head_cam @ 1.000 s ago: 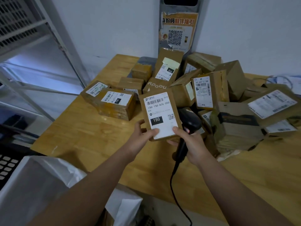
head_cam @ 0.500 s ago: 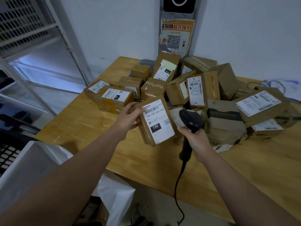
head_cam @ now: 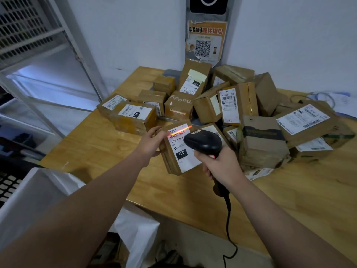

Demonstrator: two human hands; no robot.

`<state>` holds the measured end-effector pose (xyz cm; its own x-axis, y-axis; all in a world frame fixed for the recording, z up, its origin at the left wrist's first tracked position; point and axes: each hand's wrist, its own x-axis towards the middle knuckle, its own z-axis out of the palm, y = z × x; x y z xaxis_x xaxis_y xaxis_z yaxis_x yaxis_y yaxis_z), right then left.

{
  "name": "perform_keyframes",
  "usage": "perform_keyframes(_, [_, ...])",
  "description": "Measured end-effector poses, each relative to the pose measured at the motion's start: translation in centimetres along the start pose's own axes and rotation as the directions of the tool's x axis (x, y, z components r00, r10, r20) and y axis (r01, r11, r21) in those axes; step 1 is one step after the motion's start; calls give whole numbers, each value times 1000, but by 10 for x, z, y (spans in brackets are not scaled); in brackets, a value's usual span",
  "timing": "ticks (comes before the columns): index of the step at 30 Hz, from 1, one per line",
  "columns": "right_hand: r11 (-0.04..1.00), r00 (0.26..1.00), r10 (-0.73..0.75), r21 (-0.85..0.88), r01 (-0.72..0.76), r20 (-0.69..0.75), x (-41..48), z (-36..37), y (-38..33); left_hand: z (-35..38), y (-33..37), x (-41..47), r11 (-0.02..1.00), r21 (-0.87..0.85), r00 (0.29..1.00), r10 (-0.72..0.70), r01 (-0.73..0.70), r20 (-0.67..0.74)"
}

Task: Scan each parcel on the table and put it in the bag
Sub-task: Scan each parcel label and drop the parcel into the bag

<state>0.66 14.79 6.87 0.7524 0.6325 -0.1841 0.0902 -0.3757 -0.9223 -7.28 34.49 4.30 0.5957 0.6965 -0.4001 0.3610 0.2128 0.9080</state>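
My left hand (head_cam: 151, 143) grips the left edge of a small brown parcel (head_cam: 178, 159) with a white label marked 150, held tilted just above the wooden table (head_cam: 108, 151). My right hand (head_cam: 222, 167) is closed around the handle of a black barcode scanner (head_cam: 202, 141), whose head covers part of the label. A red scan line lies across the barcode at the top of the label. A white bag (head_cam: 34, 200) stands open at the lower left, below the table's edge.
A heap of several brown cardboard parcels (head_cam: 231, 105) fills the back and right of the table. The scanner's black cable (head_cam: 229, 219) hangs over the near edge. A metal shelf frame (head_cam: 77, 55) stands left; a QR poster (head_cam: 204, 41) hangs on the wall.
The scanner has swung up and left over the parcel's label, and its red line now lights the barcode. My right hand let go of the parcel; the left hand alone holds it.
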Motion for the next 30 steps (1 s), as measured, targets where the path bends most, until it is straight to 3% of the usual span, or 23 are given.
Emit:
perform_keyframes(7, [992,999,30,-124,-31,-14,-1,4,0,1,1,5,1000,24,1000,-5,6,-19])
perform_keyframes(30, [992,997,71,-109,-72,-11,0,4,0,-1,-3,16,999,-4,998,-34,34,-55])
